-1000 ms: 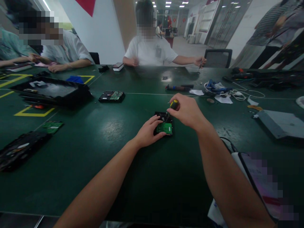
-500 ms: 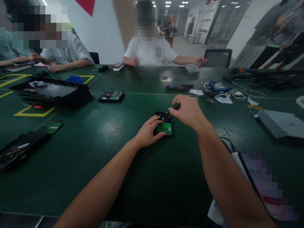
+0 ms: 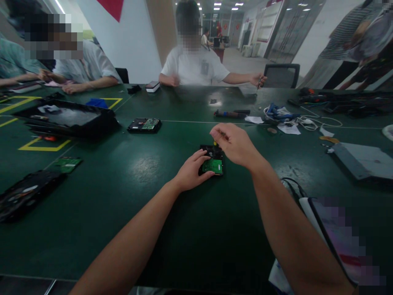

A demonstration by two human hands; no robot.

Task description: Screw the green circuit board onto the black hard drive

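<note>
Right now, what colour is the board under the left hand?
Green circuit board, on a black drive; seen in the head view.

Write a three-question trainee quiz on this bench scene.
1. True or false: the left hand rests on the hard drive.
2. What colour is the drive's circuit board?
3. The right hand grips: A) a screwdriver, B) a cable, C) a phone.

Key: 1 true; 2 green; 3 A.
</note>
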